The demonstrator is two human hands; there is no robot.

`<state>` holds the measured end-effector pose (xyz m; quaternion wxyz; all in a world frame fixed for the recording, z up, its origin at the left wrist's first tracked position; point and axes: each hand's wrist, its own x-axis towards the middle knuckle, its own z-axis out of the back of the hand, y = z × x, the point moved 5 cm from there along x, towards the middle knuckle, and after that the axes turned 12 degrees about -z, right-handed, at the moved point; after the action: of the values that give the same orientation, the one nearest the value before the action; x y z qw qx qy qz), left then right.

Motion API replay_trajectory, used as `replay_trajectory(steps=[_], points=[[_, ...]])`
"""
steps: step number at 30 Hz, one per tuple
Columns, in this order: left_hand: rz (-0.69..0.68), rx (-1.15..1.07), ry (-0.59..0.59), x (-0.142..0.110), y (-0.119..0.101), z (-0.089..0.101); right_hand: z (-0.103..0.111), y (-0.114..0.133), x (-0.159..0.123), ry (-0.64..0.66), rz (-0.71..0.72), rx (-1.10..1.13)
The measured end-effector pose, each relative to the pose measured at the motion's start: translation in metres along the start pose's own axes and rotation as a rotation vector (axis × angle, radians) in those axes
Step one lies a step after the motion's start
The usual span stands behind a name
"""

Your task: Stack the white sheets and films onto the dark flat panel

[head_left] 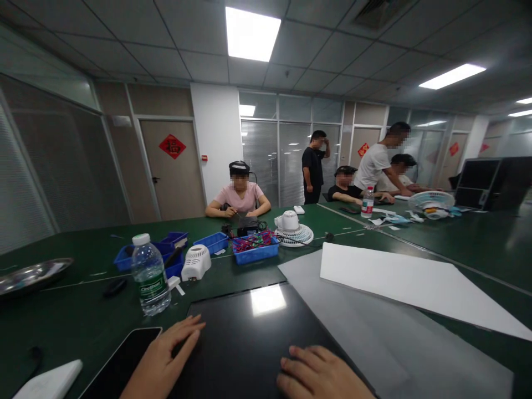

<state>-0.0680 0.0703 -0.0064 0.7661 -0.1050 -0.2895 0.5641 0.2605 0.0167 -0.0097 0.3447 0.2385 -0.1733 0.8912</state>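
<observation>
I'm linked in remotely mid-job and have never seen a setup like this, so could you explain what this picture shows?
There is no robot here. One person works with two bare hands and wears a camera on their head; this single picture comes from it, looking forward and down.

The left hand is at the left edge of a flat black panel, and the right hand is over its near right part. Neither grips anything.

The panel lies on a green table. To its left are a water bottle and a dark, flat device; to its right, a grey sheet and a white sheet. Beyond it sit a blue tray of wires and white fan parts. Other people are across the table.
</observation>
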Motion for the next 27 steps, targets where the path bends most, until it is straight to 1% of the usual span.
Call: replay_trajectory(steps=[1,3,5,6,8,10,12,14,17,20,23,27], points=[[-0.023,0.049,0.045,-0.001,-0.001,-0.004,-0.003,-0.014,0.006,0.056,-0.09,0.002],[-0.035,0.129,0.106,-0.001,-0.001,-0.01,-0.006,-0.053,0.011,0.193,-0.358,-0.023],[-0.033,0.175,0.132,0.0,0.001,-0.013,-0.01,-0.096,0.006,0.327,-0.613,-0.057],[-0.032,0.188,0.138,0.0,0.003,-0.014,-0.012,-0.115,0.001,0.379,-0.693,-0.063],[-0.026,0.211,0.147,0.002,0.007,-0.015,-0.018,-0.149,-0.012,0.446,-0.772,-0.05],[-0.015,0.234,0.157,0.003,0.01,-0.016,-0.023,-0.177,-0.027,0.464,-0.813,-0.042],[-0.001,0.252,0.163,0.003,0.01,-0.016,-0.025,-0.198,-0.04,0.471,-0.84,-0.059],[0.016,0.264,0.169,0.003,0.008,-0.015,-0.024,-0.212,-0.048,0.479,-0.838,-0.101],[0.048,0.278,0.184,0.003,0.003,-0.015,-0.021,-0.22,-0.055,0.504,-0.837,-0.194],[0.064,0.279,0.181,0.003,0.001,-0.014,-0.02,-0.223,-0.057,0.516,-0.879,-0.254],[0.067,0.274,0.167,0.004,0.004,-0.015,-0.022,-0.225,-0.06,0.481,-0.918,-0.297],[0.08,0.261,0.139,0.002,0.009,-0.017,-0.026,-0.222,-0.067,0.486,-0.923,-0.384]])
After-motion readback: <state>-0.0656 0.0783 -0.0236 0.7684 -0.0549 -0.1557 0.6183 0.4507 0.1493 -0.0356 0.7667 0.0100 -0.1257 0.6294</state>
